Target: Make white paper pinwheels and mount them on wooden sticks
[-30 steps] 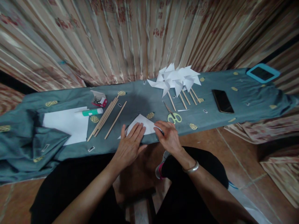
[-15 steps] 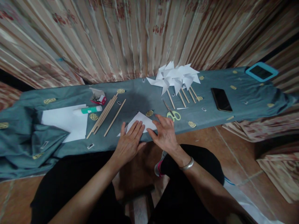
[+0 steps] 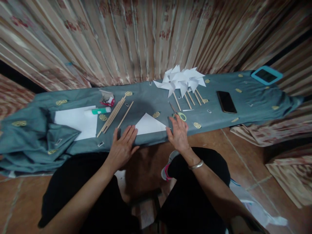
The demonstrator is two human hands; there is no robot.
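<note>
A white paper folded into a triangle [image 3: 149, 126] lies flat on the cloth near the front edge, its point facing away from me. My left hand [image 3: 123, 144] rests flat at its left corner, fingers stretched out. At the right corner is my right hand [image 3: 178, 131], fingers spread and bent a little, close to the scissors [image 3: 179, 115] with pale green handles. Several wooden sticks [image 3: 112, 116] lie to the left, and a single stick [image 3: 125, 114] lies apart from them, just beyond my left hand.
Several white paper pinwheels [image 3: 181, 79] on sticks lie at the back. At left are white sheets [image 3: 75, 125], a glue stick [image 3: 98, 111] and a small open box [image 3: 107, 99] of metal bits. A phone [image 3: 226, 102] and a blue-framed tablet [image 3: 266, 75] lie at right.
My hands have moved apart from over the folded paper to its two corners, so more of the triangle shows. The view has shifted slightly.
</note>
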